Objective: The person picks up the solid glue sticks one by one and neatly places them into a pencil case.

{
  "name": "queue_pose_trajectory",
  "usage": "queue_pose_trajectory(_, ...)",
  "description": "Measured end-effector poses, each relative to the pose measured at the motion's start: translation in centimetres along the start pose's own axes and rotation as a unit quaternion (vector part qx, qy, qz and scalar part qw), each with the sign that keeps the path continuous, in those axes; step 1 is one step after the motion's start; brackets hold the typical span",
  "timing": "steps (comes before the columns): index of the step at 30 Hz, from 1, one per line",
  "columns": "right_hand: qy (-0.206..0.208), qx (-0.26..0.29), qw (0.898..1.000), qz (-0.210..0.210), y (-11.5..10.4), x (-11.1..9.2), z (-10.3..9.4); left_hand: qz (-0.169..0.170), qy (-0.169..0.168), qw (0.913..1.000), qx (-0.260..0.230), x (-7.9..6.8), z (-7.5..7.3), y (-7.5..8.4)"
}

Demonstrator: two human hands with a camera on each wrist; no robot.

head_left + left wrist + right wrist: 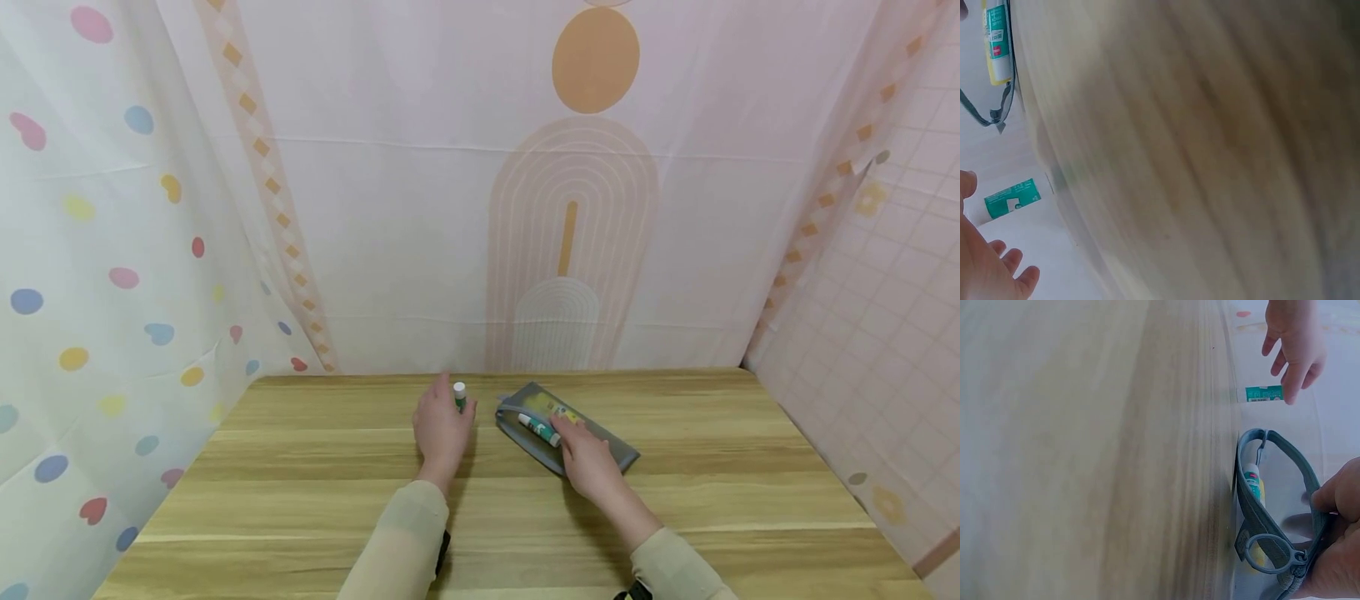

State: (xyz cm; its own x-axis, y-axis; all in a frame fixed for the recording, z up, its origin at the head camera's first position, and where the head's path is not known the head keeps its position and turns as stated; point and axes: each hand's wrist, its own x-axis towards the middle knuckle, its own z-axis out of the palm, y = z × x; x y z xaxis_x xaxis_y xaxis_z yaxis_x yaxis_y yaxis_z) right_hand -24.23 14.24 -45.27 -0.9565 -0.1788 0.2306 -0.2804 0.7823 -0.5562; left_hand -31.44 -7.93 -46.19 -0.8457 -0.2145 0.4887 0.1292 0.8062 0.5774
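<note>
A green glue stick with a white cap [460,391] stands upright on the table, its label plain in the left wrist view [1013,199]. Beside it is my left hand [442,429], fingers loosely extended and thumb apart from them, around the stick without closing on it. A grey see-through zip pouch [620,452] lies to the right, its mouth unzipped and gaping. My right hand [588,458] grips the pouch's edge between thumb and fingers. Inside the pouch are a second glue stick [538,429] and something yellow [542,403].
The wood-grain table [300,500] ends at a pale patterned curtain [405,250] at the back. More curtains hang along the left and right sides. From the pouch's zipper hangs a grey ring pull [1260,570].
</note>
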Motion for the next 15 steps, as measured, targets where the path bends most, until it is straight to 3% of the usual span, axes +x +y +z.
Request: queue_pose_trajectory(15, -0.002, -0.005, 1.000, -0.001, 0.03, 0.10, 0.06, -0.043, -0.038, 0.9982, -0.019, 0.42, 0.63, -0.39)
